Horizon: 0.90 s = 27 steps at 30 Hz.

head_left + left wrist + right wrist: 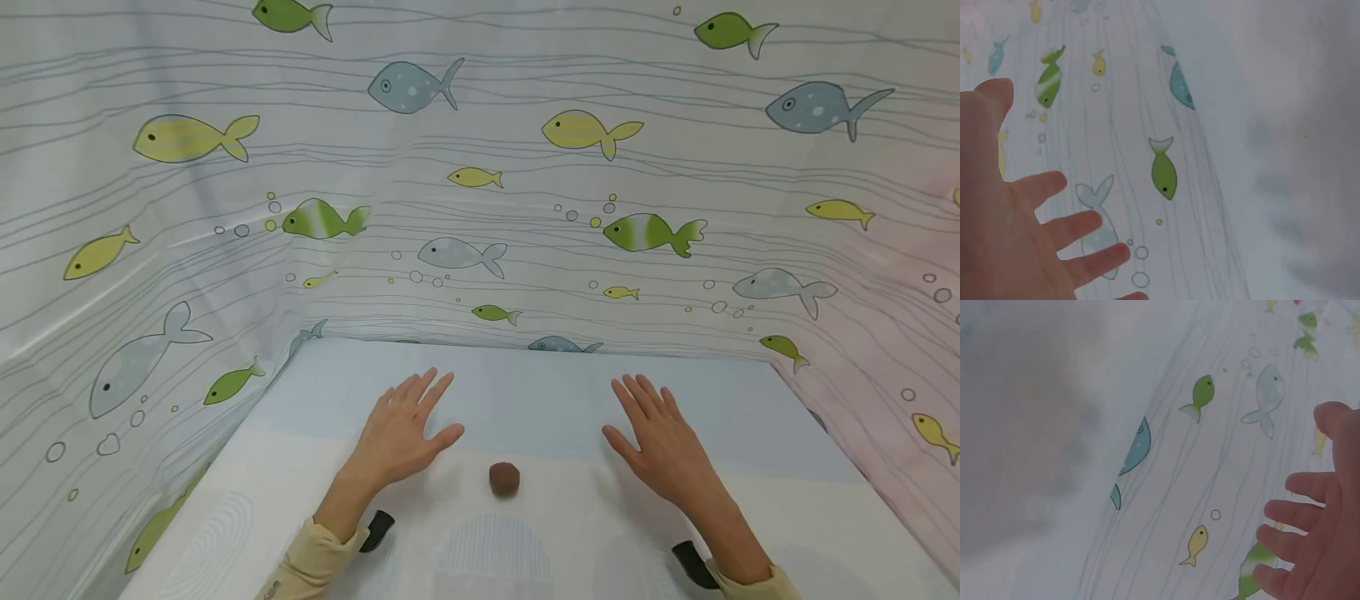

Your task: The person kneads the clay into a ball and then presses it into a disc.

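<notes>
A small, roundish brown object (504, 479) lies on the white and pale blue table between the two hands in the head view; its exact kind cannot be told. To its left, my left hand (408, 433) is held over the table with fingers spread and thumb pointing inward. On the other side my right hand (656, 442) mirrors it, fingers extended and holding nothing. Neither hand touches the brown object. Both wrist views show the left hand (1029, 225) and the right hand (1316, 525) with fingers straight and bare palms.
A fish-printed curtain (480, 133) surrounds the table (480, 392) at the back and both sides. Black straps (377, 531) show at the wrists beside beige sleeves (315, 558).
</notes>
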### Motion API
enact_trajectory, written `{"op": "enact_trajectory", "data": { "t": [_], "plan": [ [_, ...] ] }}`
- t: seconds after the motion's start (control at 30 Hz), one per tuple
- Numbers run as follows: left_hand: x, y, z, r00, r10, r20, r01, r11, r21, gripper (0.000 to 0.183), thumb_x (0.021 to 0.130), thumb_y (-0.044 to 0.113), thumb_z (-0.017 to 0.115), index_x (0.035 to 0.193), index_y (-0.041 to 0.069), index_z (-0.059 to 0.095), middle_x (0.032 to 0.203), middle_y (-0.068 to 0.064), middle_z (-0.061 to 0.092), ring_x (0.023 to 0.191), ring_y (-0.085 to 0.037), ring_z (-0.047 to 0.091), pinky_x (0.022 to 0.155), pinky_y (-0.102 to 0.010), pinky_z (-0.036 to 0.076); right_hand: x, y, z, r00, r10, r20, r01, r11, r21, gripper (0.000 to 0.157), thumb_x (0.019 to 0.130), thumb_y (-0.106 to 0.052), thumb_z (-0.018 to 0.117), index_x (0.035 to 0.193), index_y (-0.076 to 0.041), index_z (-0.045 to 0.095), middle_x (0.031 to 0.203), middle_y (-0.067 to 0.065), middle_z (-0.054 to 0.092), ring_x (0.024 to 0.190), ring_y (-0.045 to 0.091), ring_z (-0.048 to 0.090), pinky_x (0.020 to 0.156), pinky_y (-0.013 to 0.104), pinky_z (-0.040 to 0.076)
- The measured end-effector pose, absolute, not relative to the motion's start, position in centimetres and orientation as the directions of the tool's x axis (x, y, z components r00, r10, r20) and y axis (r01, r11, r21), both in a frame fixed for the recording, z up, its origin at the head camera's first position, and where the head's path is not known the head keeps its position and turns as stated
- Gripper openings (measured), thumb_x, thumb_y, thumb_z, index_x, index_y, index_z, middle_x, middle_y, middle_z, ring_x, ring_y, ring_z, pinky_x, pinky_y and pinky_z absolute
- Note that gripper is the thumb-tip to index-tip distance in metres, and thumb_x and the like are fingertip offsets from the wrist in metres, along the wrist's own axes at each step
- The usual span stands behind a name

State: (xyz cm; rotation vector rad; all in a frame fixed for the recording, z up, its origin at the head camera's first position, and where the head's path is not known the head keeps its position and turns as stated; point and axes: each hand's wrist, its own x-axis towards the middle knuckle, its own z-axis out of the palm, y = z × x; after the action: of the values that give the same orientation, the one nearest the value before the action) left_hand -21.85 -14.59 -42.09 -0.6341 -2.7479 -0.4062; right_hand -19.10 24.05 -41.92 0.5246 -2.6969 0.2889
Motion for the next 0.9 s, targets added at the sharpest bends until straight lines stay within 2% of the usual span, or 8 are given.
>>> {"op": "enact_trajectory", "data": {
  "t": [0.27, 0.57, 0.9],
  "plan": [
    [-21.5, -14.5, -41.8, -0.855, 0.378, 0.354, 0.485, 0.825, 0.291, 0.071, 0.096, 0.061, 0.049, 0.156, 0.025, 0.034, 0.157, -0.007, 0.037, 0.140, -0.036, 0.039, 0.108, -0.058, 0.034, -19.1, 23.5, -42.1, -0.872, -0.330, 0.362, -0.404, 0.903, -0.148, 0.072, 0.097, -0.042, 0.060, 0.153, -0.005, 0.034, 0.157, 0.019, 0.033, 0.147, 0.037, 0.024, 0.121, 0.048, 0.011],
    [-21.1, -14.2, -41.6, -0.866, 0.376, 0.329, 0.493, 0.749, 0.442, 0.066, 0.098, 0.058, 0.048, 0.156, 0.029, 0.033, 0.158, -0.001, 0.036, 0.143, -0.029, 0.037, 0.106, -0.058, 0.036, -18.9, 22.4, -42.6, -0.871, -0.344, 0.351, -0.422, 0.889, -0.177, 0.069, 0.097, -0.042, 0.061, 0.153, -0.008, 0.037, 0.156, 0.017, 0.037, 0.146, 0.036, 0.027, 0.118, 0.054, 0.018],
    [-21.1, -13.7, -41.2, -0.881, 0.374, 0.289, 0.472, 0.687, 0.552, 0.063, 0.099, 0.056, 0.046, 0.156, 0.032, 0.031, 0.159, 0.004, 0.035, 0.146, -0.025, 0.032, 0.109, -0.059, 0.033, -19.2, 20.8, -42.6, -0.874, -0.366, 0.320, -0.437, 0.880, -0.187, 0.069, 0.097, -0.045, 0.059, 0.154, -0.013, 0.036, 0.156, 0.013, 0.038, 0.147, 0.033, 0.028, 0.117, 0.058, 0.018]
  ]
}}
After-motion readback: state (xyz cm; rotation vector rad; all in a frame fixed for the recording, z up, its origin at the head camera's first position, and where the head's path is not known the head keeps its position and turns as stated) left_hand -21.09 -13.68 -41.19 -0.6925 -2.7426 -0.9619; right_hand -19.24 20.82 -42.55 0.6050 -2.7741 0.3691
